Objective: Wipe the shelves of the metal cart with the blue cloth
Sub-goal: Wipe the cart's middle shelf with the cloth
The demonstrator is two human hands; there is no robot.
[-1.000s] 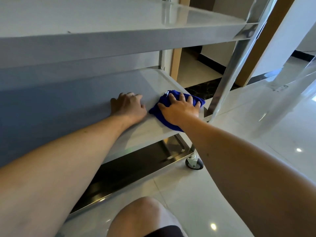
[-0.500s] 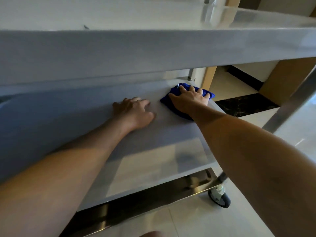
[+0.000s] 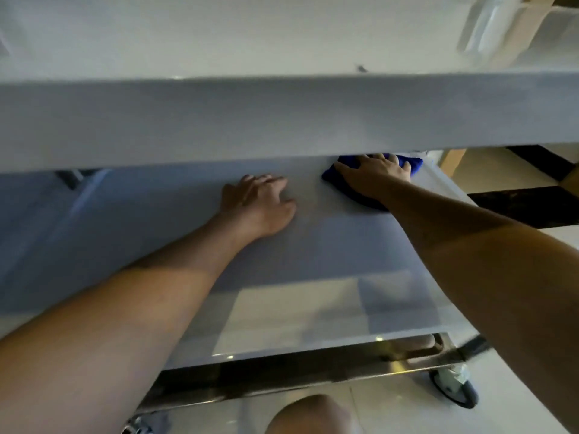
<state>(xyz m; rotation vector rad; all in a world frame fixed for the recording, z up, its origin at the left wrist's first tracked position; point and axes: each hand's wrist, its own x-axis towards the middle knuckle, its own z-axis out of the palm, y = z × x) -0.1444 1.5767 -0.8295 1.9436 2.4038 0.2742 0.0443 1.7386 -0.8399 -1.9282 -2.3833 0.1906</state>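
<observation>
Asker: Hands first, please. Where are they, and where is the cloth?

Describer: Both reach onto the middle shelf [image 3: 282,264] of a metal cart [image 3: 219,120], seen from above and behind the arms. The right hand [image 3: 372,177] lies flat on top of the blue cloth [image 3: 410,166], fingers [image 3: 383,159] spread and straight, pressing it down rather than gripping it. The cloth sits at the far right corner of that shelf, partly hidden under the edge of the top shelf [image 3: 250,36]. The left hand [image 3: 260,203] rests bare on the same shelf, just beside the cloth but not touching it, fingers loosely bent and holding nothing.

Asker: How much of the wiping looks done?

Describer: Hard to say for certain. The work is on the middle shelf, at its back right corner. The steel shows no streaks or dirt to mark wiped from unwiped, and the picture is blurred. My guess is that this shelf is part way through, with its wide left stretch likely left to cover.

Asker: And the other shelves?

Describer: The top shelf fills the upper part of the view, pale and bare. The bottom shelf [image 3: 282,374] shows as a dark strip near the floor [image 3: 391,411], beside a wheel [image 3: 457,386]. Whether either has been wiped cannot be told.
</observation>
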